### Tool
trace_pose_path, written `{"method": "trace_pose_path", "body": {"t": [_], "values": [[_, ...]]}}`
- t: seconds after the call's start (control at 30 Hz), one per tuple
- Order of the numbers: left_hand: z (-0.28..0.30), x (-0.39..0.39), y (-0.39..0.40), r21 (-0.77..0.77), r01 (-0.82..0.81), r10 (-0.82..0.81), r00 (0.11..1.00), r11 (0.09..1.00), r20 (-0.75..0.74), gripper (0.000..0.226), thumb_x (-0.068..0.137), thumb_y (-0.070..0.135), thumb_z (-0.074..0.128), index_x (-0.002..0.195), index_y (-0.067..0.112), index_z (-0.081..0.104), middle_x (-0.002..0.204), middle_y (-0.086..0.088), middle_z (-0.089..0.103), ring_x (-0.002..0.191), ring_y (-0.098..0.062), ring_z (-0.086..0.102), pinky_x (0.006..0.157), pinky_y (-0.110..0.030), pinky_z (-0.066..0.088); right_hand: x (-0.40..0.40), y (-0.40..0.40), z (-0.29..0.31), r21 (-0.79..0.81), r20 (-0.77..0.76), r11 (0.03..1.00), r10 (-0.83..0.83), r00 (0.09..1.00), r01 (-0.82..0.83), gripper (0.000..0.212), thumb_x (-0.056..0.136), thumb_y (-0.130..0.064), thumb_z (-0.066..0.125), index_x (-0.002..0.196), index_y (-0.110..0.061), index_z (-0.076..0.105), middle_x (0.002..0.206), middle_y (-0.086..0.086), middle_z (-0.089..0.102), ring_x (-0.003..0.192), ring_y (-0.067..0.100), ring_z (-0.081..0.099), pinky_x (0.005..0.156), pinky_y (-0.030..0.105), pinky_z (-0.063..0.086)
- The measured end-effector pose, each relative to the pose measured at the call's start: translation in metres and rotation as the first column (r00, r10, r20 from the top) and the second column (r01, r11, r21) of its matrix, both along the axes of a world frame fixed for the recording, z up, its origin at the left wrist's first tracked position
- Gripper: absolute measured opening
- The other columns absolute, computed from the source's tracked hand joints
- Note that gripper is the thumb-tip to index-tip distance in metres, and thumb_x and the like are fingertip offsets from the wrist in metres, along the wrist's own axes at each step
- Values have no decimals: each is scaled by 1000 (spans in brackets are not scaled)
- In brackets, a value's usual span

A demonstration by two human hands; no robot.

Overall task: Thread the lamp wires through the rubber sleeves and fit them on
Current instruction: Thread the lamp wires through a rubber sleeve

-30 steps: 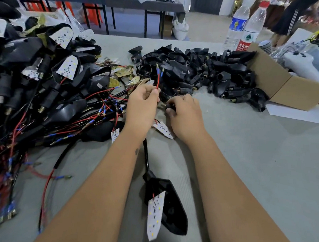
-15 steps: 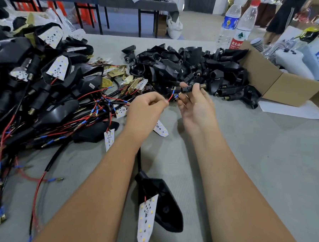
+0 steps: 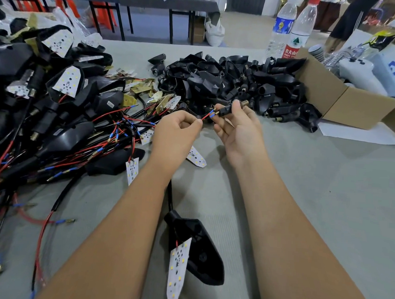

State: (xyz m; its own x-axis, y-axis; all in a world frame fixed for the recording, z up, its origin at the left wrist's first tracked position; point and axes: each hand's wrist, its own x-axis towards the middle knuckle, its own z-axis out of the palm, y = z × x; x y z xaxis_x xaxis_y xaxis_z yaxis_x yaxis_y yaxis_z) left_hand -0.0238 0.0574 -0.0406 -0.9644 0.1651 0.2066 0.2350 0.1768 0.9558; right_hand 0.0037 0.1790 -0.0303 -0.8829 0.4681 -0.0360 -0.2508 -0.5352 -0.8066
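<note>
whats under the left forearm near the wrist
A black cable runs out from under the left forearm to the black lamp housing. A white LED board shows beside the wrist. The cable's upper stretch is covered.

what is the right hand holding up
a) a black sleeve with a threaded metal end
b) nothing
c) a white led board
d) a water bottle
a: the right hand pinches a black sleeve whose threaded metal end points up and right, while the left hand pinches the red wire at the sleeve's near end.
</note>
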Motion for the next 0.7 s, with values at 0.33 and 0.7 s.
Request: {"method": "trace_pose_path", "body": {"t": [0.33,0.7], "values": [[2,0,3,39,-25,26,1000,999,-9,13,91,18,64,78,20,64,61,9,59,55,-5,51,60,-25,43,1,1,-1,-8,18,999,-39,999,39,15,98,-21,58,91,-19,45,79,3,62,63,17,69,48,19,44],[4,-1,1,20,-43,44,999,999,-21,10,91,20,66,82,15,67,68,-4,59,58,-12,45,57,-26,38,2,2,-2,11,29,1000,-27,999,27,16,97,-20,60,88,-20,47,85,5,64,66,16,67,55,21,49]]}}
